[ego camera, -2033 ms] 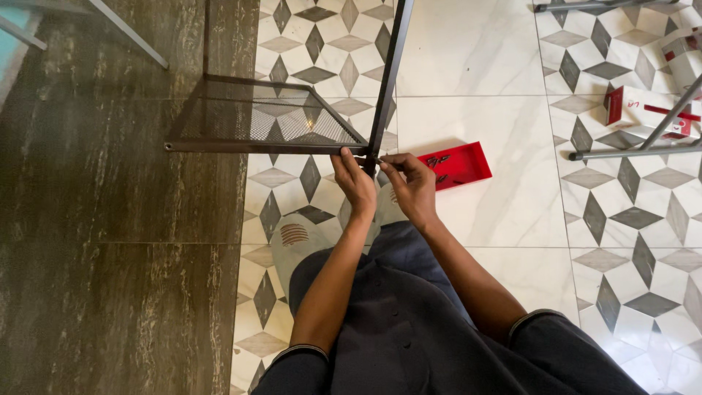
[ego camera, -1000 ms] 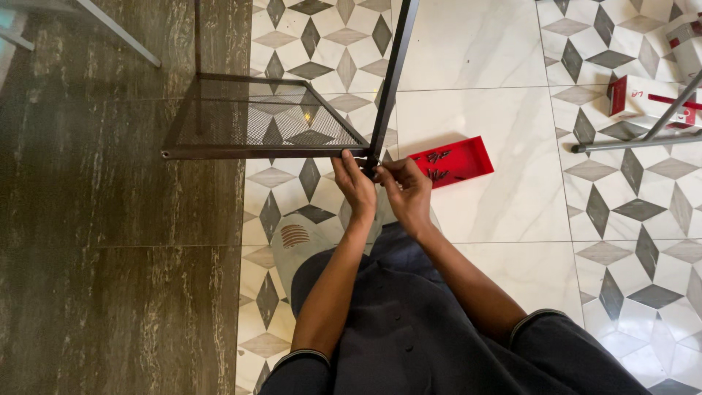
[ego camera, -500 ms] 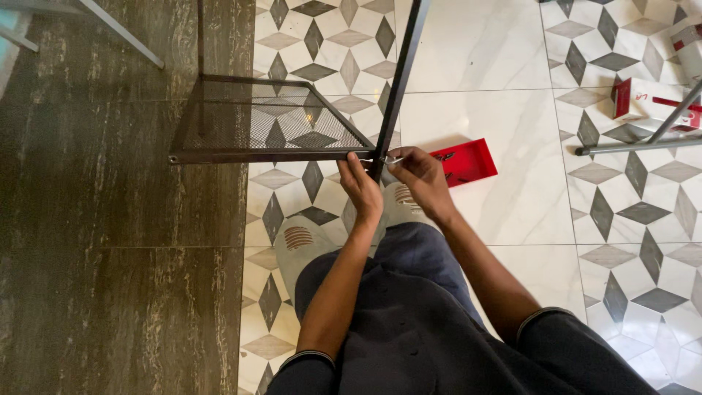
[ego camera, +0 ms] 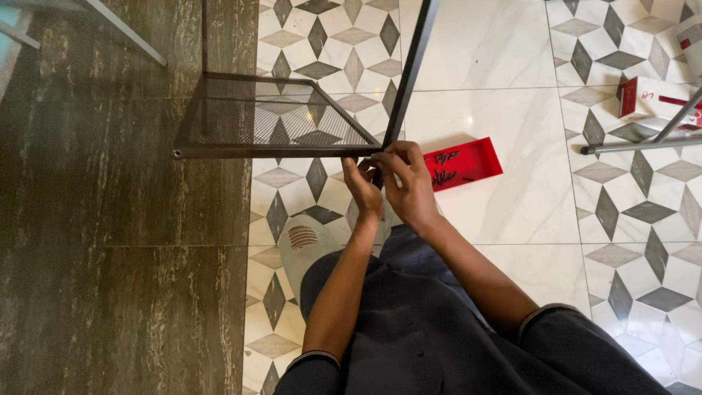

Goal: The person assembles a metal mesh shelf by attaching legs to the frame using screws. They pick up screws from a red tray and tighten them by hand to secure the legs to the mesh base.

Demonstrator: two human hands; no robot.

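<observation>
Pinching at the joint where a black mesh shelf meets a slim black metal upright, the left hand and the right hand are held close together, fingertips nearly touching; whether a small fastener is gripped between them cannot be told, as the fingers hide the spot. The shelf corner lies directly at the fingertips, and its frame runs away to the left of the left hand, raised off the floor. The upright passes just above the knuckles and slants up and away from them. Judged from its thin bars and perforated sheet, the shelf is taken to be light yet stiff, with hard, smooth painted edges that could slip under a loose grip; a hold on the solid front rail near the corner, not on the mesh, is judged safest, since the mesh might flex or dent. Just beyond the right hand, a red tray with dark screws lies on the patterned tile floor. Well off to the right, a red-and-white box and further metal legs are seen. Dark wood-look flooring is spread to the left of the left forearm.
</observation>
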